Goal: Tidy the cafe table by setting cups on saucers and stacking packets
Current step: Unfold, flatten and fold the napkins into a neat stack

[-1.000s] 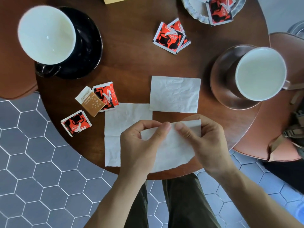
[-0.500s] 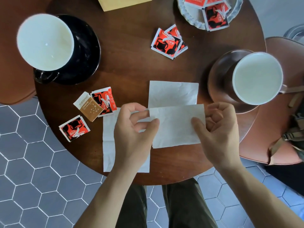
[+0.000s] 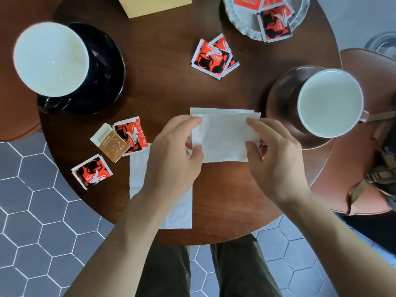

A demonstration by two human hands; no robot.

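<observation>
Bare table point(image 3: 162, 86) lay open between the black saucer point(image 3: 107, 67) and the brown saucer point(image 3: 280, 99), broken only by two overlapping red packets point(image 3: 211, 58) near the far side.

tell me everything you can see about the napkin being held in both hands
The napkin is a white, slightly crinkled paper rectangle, folded, lying long side across. The left hand pinches its left edge and the right hand pinches its right edge. It sits almost squarely over a second napkin, whose top edge peeks out behind it, on the brown wooden table, just left of the brown saucer.
</observation>
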